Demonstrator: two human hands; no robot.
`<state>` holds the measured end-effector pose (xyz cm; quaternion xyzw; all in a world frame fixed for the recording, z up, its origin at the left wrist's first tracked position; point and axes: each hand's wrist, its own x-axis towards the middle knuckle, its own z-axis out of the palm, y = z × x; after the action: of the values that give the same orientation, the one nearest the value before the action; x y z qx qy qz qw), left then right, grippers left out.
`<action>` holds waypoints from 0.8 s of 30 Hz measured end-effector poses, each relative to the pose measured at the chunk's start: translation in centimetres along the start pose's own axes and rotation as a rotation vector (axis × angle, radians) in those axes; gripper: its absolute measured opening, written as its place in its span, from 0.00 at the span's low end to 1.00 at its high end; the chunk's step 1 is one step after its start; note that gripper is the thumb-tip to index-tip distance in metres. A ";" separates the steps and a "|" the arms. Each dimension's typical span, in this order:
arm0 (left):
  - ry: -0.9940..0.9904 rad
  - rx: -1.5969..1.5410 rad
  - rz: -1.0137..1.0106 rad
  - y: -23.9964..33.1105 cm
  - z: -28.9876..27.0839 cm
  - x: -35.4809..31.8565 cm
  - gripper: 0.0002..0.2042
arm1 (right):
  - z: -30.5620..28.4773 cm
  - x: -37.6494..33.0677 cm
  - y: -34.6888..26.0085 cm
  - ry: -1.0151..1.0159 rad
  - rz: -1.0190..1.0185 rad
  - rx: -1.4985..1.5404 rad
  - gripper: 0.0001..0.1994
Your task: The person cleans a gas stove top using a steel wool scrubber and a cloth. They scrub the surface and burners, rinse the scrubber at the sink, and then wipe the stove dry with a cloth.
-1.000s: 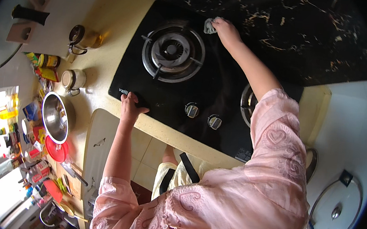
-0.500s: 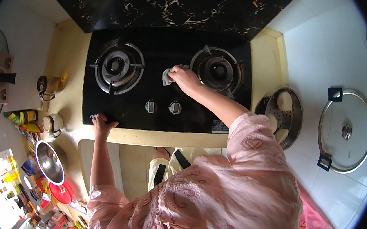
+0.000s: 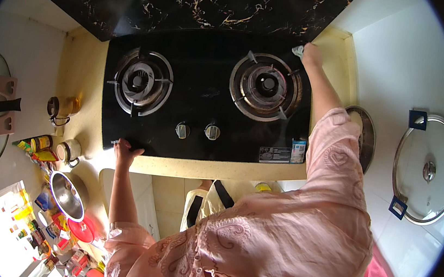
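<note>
A black two-burner gas stove [image 3: 201, 76] lies set in the cream counter. At its far right corner my right hand [image 3: 312, 56] is closed on a grey cloth [image 3: 298, 51], part of which sticks out to the left of the fingers. My left hand [image 3: 126, 149] rests at the stove's near left corner, thumb spread away from the fingers, with nothing seen in it. The right burner [image 3: 266, 83] is just left of my right forearm; the left burner [image 3: 140, 81] is beyond my left hand. Two knobs [image 3: 211, 132] sit between the burners, toward the front.
On the right, a perforated metal pan [image 3: 367, 138] is partly hidden by my sleeve. A glass lid [image 3: 421, 169] hangs on the right wall. Jars [image 3: 69, 151], a steel bowl [image 3: 68, 196] and a red lid [image 3: 82, 229] crowd the left counter. Black marbled panel [image 3: 193, 4] stands behind.
My right hand has moved with the cloth from the stove's middle to its far right corner. The left hand has stayed at the near left corner.
</note>
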<state>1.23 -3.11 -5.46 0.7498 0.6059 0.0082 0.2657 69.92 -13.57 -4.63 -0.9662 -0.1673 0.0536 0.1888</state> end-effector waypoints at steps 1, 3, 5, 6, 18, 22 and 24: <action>0.002 -0.015 0.010 -0.1 0.1 0.0 0.28 | 0.2 0.5 -0.5 -0.136 -0.135 -0.062 0.14; 0.009 -0.029 0.006 -0.3 0.2 -0.3 0.28 | 0.6 -0.3 -3.7 -0.209 -0.366 -0.210 0.15; 0.011 -0.027 -0.004 -0.2 0.1 -0.3 0.28 | 0.8 -2.4 -7.5 -0.172 -0.181 -0.020 0.14; 0.020 -0.037 -0.004 -0.1 0.1 -0.3 0.28 | 1.0 -3.4 -9.2 -0.212 -0.220 -0.018 0.13; 0.015 -0.029 -0.024 0.1 0.1 -0.3 0.28 | 6.9 -23.2 -19.5 -0.191 -1.033 -0.273 0.03; 0.012 -0.018 -0.040 0.7 0.0 0.0 0.29 | 4.1 -26.2 -17.7 -0.470 -0.871 0.054 0.06; 0.059 0.001 -0.007 0.1 1.0 0.5 0.29 | 2.9 -25.1 -16.3 -0.476 -0.894 0.139 0.07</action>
<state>1.81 -3.09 -6.42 0.7472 0.6162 0.0290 0.2473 40.97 -6.92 -0.04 -0.7463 -0.5987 0.1972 0.2138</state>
